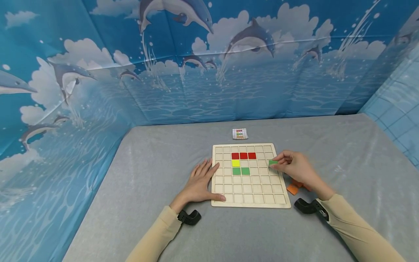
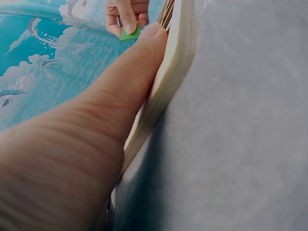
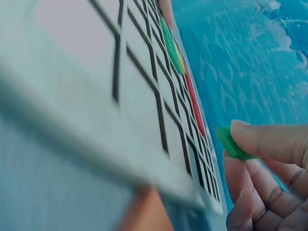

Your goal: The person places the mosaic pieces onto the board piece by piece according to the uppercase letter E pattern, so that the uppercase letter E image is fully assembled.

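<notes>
A pale wooden grid board [image 1: 242,189] lies flat on the table. Three red tiles [image 1: 243,155] sit in a row in its upper part, a yellow tile [image 1: 235,163] below the leftmost, and two green tiles [image 1: 240,171] side by side below that. My left hand [image 1: 198,183] rests on the board's left edge, fingers spread, thumb near the lower left corner. Over the board's right edge, my right hand [image 1: 298,168] pinches a green tile [image 3: 233,143] between thumb and fingers, raised above the board. Orange tiles [image 1: 292,189] lie beside the board, partly hidden beneath that hand.
A small card [image 1: 240,133] with a coloured grid pattern lies behind the board. Grey cloth covers the table [image 1: 157,163]. A blue dolphin-print curtain [image 1: 196,91] hangs along the back and left side. Each wrist wears a black band, the left band [image 1: 190,217] near the board's front.
</notes>
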Motion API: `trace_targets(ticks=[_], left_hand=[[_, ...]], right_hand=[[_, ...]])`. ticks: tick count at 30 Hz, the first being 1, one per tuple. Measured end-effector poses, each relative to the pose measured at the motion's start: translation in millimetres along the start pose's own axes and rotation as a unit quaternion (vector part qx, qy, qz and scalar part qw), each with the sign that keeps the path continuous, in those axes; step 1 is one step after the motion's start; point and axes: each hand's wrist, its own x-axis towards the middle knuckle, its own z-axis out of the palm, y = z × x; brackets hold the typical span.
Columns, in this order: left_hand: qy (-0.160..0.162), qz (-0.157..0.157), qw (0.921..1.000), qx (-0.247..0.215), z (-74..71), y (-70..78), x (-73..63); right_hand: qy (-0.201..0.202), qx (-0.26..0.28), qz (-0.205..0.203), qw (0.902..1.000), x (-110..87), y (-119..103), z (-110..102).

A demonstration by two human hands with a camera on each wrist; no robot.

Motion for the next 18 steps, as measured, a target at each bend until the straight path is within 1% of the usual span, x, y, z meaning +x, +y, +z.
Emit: trace_targets(ticks=[2, 5, 12, 18], left_hand=[[-0.001, 0.0, 1.0, 0.001, 0.5, -0.4, 0.2], [0.001, 0.002, 1.0, 0.004, 1.1, -0.8, 0.7], [0.005, 0.006, 1.0, 0.002, 1.9, -1.6, 1.1], [0.007, 0.005, 1.0, -0.005, 1.4, -1.4, 0.0]], right_hand=[[-0.016, 0.023, -0.004, 0.9996, 1.5, -2, 6], [-0.033, 0.04, -0.011, 0.9986, 3.3, -6, 14], [-0.047, 0.015, -0.031, 0.9983, 6.9, -16, 28], [-0.061, 0.01, -0.046, 0.997, 10.5, -21, 37]])
